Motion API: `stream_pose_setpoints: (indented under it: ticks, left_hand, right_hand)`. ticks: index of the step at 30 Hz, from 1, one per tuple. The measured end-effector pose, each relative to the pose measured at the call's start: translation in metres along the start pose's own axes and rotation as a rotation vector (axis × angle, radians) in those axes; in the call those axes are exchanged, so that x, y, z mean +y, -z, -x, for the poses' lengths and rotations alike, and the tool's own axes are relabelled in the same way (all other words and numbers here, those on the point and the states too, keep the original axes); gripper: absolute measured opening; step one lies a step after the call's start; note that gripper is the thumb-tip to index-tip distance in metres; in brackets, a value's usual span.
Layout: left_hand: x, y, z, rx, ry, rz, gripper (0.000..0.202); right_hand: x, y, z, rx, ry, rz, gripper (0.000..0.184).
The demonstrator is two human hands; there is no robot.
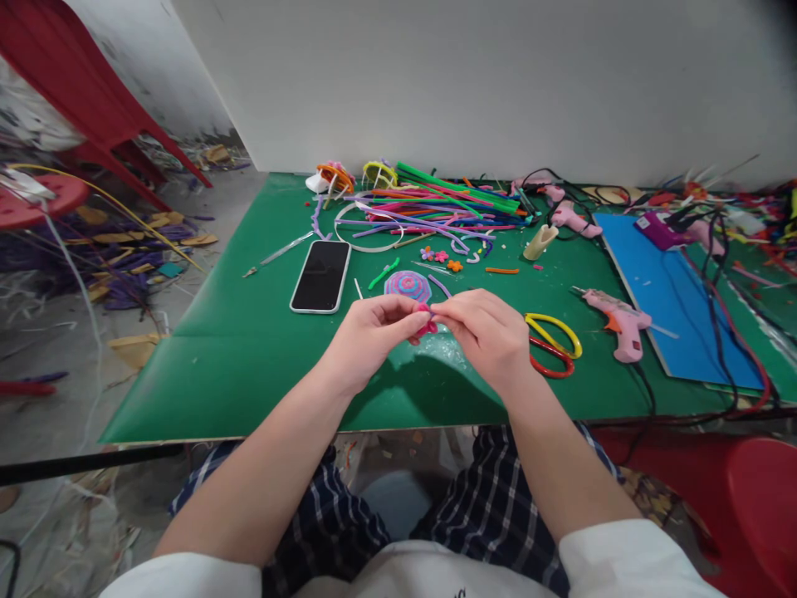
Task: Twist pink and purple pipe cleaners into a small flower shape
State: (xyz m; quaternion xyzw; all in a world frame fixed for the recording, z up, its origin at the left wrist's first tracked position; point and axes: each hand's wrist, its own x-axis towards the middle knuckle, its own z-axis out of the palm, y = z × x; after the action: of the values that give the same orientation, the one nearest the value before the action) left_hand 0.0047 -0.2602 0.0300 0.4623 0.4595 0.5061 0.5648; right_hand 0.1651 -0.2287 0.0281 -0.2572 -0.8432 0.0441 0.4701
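My left hand (pixel 386 328) is closed in a pinch on a small pink pipe-cleaner flower (pixel 427 327). Against it, the closed fingertips of my right hand (pixel 489 336) grip a purple pipe cleaner (pixel 441 286), which pokes up behind the fingers; where its lower end goes is hidden. Just beyond both hands lies a round coiled disc (pixel 408 285) of pink, purple and blue. Past that are small finished-looking flowers, purple (pixel 427 253), pink (pixel 442 257) and orange (pixel 454 266). Scissors (pixel 554 345) with one yellow and one red handle lie right of my right hand, blades hidden beneath it.
A phone (pixel 320 276) lies left on the green table (pixel 230 365). Pipe cleaners (pixel 436 208) are heaped at the back, beside a white hoop (pixel 369 228). A pink glue gun (pixel 623 324), its cord, and a blue board (pixel 672 299) occupy the right side.
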Motion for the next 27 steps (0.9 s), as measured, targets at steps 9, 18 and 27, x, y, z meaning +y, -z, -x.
stream_pose_setpoints:
  ticks: [9,18,27]
  left_hand:
    - [0.001,-0.002,0.001,0.017,-0.036,-0.022,0.015]
    - [0.003,0.001,0.001,0.047,-0.099,-0.152,0.012]
    - [0.002,0.0,0.002,0.061,-0.237,-0.32,0.019]
  right_hand:
    - [0.0,-0.003,0.002,0.059,0.018,-0.014,0.015]
    - [-0.003,0.008,-0.002,-0.117,-0.258,-0.209,0.022]
    - [-0.006,-0.001,-0.003,-0.045,-0.769,-0.527,0.013]
